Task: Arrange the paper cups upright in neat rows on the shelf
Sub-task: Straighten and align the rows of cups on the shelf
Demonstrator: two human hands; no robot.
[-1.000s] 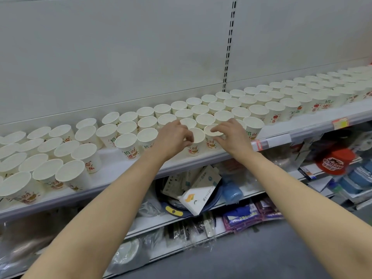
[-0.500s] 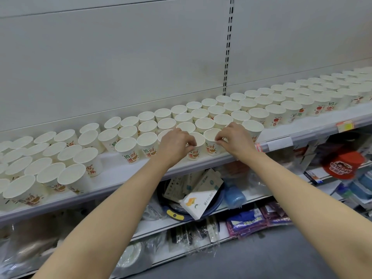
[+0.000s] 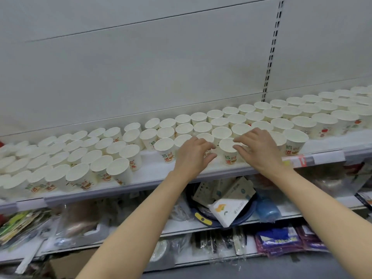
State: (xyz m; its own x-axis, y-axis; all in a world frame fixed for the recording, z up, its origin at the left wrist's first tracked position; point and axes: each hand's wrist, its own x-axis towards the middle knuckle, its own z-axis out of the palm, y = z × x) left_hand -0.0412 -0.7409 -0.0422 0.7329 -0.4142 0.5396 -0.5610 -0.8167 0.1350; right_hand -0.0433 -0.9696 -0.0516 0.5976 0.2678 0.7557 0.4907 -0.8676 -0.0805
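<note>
Many white paper cups with red and green print stand upright in rows along the white shelf (image 3: 153,172). One front-row paper cup (image 3: 227,153) stands between my hands, slightly forward of its row. My right hand (image 3: 259,150) pinches that cup's right rim with thumb and forefinger. My left hand (image 3: 193,156) is just left of it, with its fingers curled and apart and a small gap to the cup's wall. It covers parts of two other front-row cups (image 3: 205,136). A looser group of cups (image 3: 118,170) fills the shelf's left end.
The shelf's front lip carries price tags (image 3: 298,160). Bare shelf floor shows between the left group and the middle cups. The lower shelf holds a dark basin with cartons (image 3: 227,208), a blue bottle (image 3: 268,210) and wrapped goods. A grey back panel rises behind the cups.
The view has shifted to the left and down. My left hand has opened from a closed grip on a cup. My right hand stays on the rim of its cup.
</note>
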